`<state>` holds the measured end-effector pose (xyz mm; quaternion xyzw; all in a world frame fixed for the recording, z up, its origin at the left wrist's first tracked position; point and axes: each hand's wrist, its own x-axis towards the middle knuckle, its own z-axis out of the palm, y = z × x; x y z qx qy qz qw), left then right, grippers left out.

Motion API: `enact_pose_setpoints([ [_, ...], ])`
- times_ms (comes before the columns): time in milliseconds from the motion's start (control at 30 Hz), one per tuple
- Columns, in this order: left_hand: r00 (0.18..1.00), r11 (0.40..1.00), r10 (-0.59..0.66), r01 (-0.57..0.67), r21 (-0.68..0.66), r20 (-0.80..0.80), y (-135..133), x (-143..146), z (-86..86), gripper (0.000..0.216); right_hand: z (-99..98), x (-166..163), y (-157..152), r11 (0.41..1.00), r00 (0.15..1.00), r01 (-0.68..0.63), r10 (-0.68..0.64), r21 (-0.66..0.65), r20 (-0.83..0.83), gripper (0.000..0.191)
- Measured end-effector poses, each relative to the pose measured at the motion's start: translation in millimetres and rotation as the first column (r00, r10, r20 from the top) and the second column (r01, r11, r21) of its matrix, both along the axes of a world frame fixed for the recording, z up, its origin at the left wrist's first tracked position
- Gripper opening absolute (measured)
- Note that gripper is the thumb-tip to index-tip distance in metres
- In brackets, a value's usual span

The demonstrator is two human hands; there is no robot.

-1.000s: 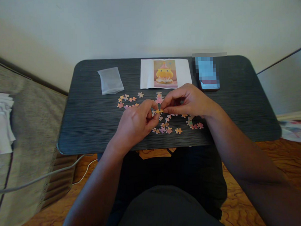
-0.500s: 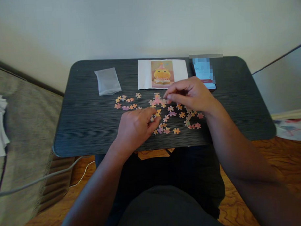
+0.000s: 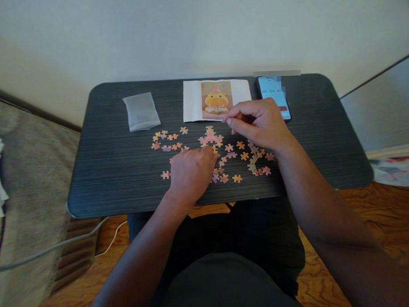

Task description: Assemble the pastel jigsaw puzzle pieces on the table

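Note:
My left hand [image 3: 193, 172] reaches over the loose jigsaw pieces, its thumb and forefinger closed at a yellow jigsaw piece [image 3: 214, 149]. That piece lies just below a joined pink cluster of pieces [image 3: 210, 137]. Some pieces are hidden beneath this hand. Up and to the right, my right hand [image 3: 262, 124] hovers above the table with thumb and forefinger pinched together. Whatever may be between those fingertips is too small to make out. Behind them lies a white sheet with a printed picture of a yellow character in a party hat [image 3: 216, 99].
Loose pieces lie in groups left [image 3: 166, 148] and right [image 3: 254, 158] of the cluster on the dark table [image 3: 107, 175]. A clear plastic bag [image 3: 142, 111] sits at the back left. A phone showing a timer [image 3: 272, 86] lies at the back right, partly behind my right hand.
My left hand has shifted right to the yellow piece, uncovering pieces on its left. My right hand has drawn slightly up and away from the pink cluster. The view has moved a little.

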<state>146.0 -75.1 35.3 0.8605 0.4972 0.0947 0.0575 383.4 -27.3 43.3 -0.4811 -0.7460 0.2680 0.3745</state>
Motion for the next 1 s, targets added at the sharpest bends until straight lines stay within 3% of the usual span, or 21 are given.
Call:
enact_pose_setpoints([
  [433,0.998,0.997,-0.047,0.045,0.058,0.043,3.0,0.3,-10.9,0.031,3.3,-0.6,-2.2,0.999,0.999,-0.035,0.034,-0.018,-0.015,0.018],
  [1000,0.999,0.991,0.004,-0.010,0.133,0.043,-6.4,-17.5,-3.6,0.026,2.2,1.1,-2.2,0.998,0.998,-0.059,0.058,0.004,0.037,0.020],
])
